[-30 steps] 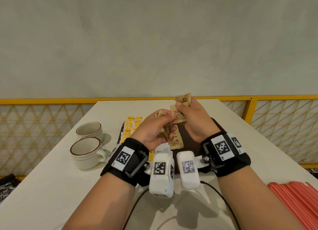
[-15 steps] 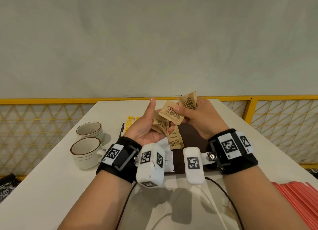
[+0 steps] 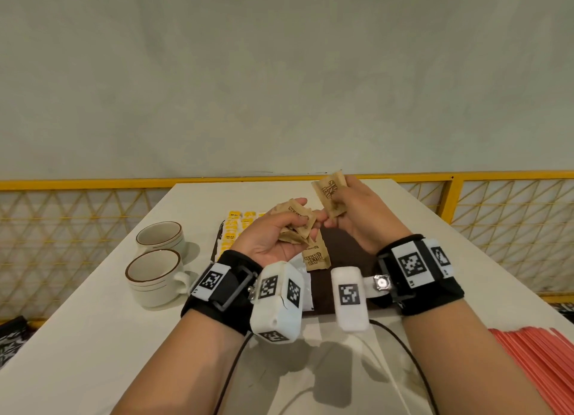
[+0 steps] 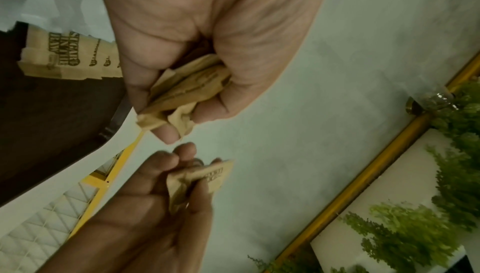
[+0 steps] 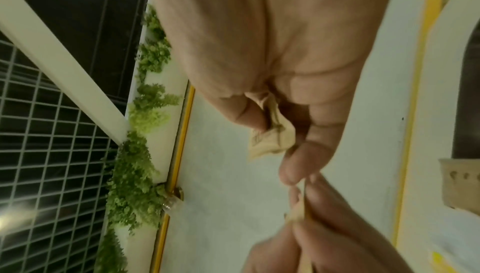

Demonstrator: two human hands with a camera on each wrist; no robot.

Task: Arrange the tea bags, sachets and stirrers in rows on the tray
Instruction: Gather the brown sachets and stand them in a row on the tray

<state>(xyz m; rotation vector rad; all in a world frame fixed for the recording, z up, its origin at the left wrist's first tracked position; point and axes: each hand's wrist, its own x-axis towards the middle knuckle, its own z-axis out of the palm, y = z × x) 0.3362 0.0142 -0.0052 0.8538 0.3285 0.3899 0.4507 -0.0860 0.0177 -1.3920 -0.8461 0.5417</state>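
Both hands hover above the dark brown tray (image 3: 348,253). My left hand (image 3: 273,231) grips a bunch of brown sugar sachets (image 3: 295,225), which show crumpled between its curled fingers (image 4: 187,90) in the left wrist view. My right hand (image 3: 351,212) pinches another brown sachet or two (image 3: 329,194), raised a little higher and to the right; the same sachets (image 5: 270,140) appear in the right wrist view. Brown sachets (image 3: 315,256) lie in a row on the tray, beside yellow tea bags (image 3: 233,228) at its left. Red stirrers (image 3: 540,362) lie at the near right.
Two white cups with brown rims (image 3: 155,271) stand left of the tray. A white packet (image 3: 306,287) lies at the tray's near edge. A black cable (image 3: 403,352) runs over the table near me. A yellow railing (image 3: 93,183) bounds the table's far side.
The hands have drawn slightly apart. My right hand has pulled its sachets up and to the right, and my left hand has curled its fingers closed around the bunch.
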